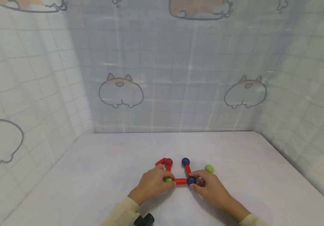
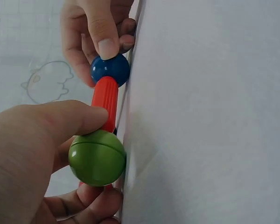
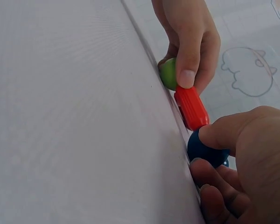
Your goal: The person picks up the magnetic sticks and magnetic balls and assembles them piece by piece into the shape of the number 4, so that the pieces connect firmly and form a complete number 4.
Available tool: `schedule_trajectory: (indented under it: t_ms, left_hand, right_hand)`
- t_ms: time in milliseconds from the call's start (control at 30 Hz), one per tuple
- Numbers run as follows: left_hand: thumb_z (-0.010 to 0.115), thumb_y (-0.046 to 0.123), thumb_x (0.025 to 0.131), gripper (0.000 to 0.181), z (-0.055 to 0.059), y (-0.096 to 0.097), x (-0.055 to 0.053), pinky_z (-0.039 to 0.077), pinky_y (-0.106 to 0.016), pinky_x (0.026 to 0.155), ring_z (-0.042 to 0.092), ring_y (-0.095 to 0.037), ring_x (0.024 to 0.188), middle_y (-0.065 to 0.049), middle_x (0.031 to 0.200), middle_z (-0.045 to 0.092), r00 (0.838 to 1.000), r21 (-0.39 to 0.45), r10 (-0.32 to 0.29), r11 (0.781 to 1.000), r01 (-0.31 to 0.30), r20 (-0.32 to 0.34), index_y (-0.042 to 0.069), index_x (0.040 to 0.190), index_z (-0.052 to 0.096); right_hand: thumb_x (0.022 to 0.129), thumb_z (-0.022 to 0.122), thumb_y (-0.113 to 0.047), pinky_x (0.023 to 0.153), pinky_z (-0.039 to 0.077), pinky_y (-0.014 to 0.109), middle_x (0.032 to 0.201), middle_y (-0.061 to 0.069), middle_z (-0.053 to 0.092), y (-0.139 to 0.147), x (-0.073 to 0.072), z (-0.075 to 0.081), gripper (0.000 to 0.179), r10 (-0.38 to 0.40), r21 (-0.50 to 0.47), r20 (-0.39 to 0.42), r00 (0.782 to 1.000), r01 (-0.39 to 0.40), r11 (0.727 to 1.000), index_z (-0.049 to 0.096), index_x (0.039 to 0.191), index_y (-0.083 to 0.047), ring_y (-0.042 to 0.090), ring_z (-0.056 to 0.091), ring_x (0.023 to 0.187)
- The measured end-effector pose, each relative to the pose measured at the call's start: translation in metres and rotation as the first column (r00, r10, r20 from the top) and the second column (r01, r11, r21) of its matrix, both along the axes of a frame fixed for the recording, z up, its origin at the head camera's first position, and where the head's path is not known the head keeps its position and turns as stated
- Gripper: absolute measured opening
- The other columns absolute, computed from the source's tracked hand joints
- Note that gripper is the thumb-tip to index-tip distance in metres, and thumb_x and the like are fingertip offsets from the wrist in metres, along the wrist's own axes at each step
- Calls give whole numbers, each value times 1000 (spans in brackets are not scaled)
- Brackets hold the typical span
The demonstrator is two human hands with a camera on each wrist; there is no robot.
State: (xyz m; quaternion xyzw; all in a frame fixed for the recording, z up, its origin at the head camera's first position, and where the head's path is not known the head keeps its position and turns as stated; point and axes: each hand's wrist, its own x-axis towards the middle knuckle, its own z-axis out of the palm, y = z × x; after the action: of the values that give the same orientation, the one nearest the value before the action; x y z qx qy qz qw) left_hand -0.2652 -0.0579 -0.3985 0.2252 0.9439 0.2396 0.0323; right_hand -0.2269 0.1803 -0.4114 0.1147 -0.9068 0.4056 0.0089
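My left hand [image 1: 154,184] grips a green ball [image 2: 98,161], its thumb lying over the near end of a red rod [image 1: 180,181]. That rod joins the green ball to a blue ball [image 1: 191,181], which my right hand [image 1: 213,191] pinches between thumb and fingers. Another red rod [image 1: 188,170] runs from the held blue ball up to a second blue ball [image 1: 186,161]. Beyond the left hand, a red ball [image 1: 168,162] tops a red rod whose lower end the fingers partly cover. One more red rod [image 1: 160,161] slants left beside the red ball.
A green ball [image 1: 209,169] lies apart on the white table [image 1: 116,157], just beyond the right hand. A dark cylindrical object [image 1: 148,219] shows by the left wrist. Curtains [image 1: 179,106] with cartoon animals stand behind and at both sides.
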Motion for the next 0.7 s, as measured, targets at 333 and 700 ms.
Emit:
schedule_trajectory:
  t_ms: [333,700]
  left_hand:
    - [80,39,82,20,-1,2,0,43,-26,57,48,-11,75,8,81,50,1000,6,6,1000,-6,-12,28,98,79]
    - [77,39,82,22,0,-1,2,45,-27,58,49,-12,75,6,82,50,1000,9,28,1000,-28,3,28,100,78]
  right_hand:
    - [85,81,-23,69,54,21,101,-5,65,-1,1,0,36,-19,-11,-3,1000,19,1000,68,117,-14,13,59,79]
    - [85,80,-24,65,54,24,99,-7,65,-1,-3,-5,34,-36,-13,-16,999,36,999,68,116,-18,14,59,78]
